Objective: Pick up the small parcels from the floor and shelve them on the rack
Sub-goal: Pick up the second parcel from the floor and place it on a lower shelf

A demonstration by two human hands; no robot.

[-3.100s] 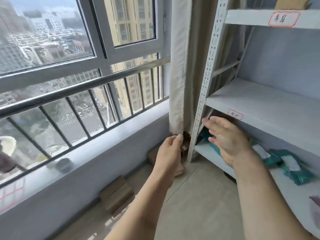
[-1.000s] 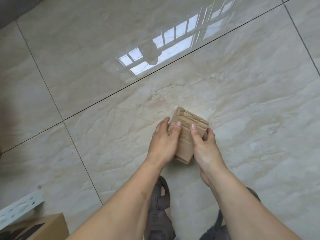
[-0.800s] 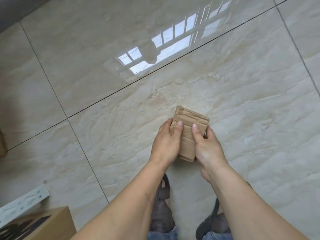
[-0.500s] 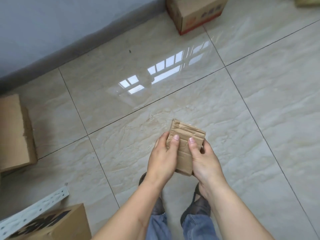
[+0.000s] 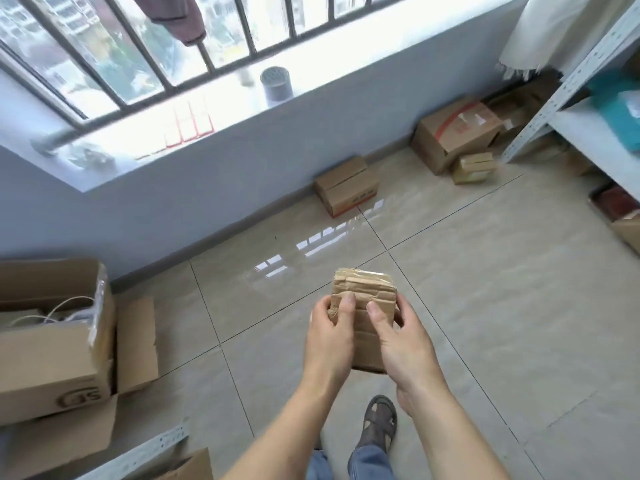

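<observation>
A small brown cardboard parcel [image 5: 363, 292], wrapped in creased tape, is held in front of me above the tiled floor. My left hand [image 5: 329, 337] grips its left side and my right hand [image 5: 403, 344] grips its right side, thumbs on top. The white metal rack [image 5: 561, 84] stands at the far right, with teal parcels [image 5: 620, 112] on its low shelf. More small parcels lie on the floor by the wall: one brown box [image 5: 346, 185] in the middle and a smaller one [image 5: 472, 166] near the rack's foot.
A large open carton [image 5: 52, 341] sits at the left with a loose flap. Another carton [image 5: 453, 131] lies near the rack. A second rack's upright [image 5: 138, 455] crosses the lower left. My sandalled foot [image 5: 377, 424] is below my hands. A barred window runs along the far wall.
I have risen from the floor with the parcel held in both hands, and my view has lifted from the bare tiles to the window wall, boxes and rack.
</observation>
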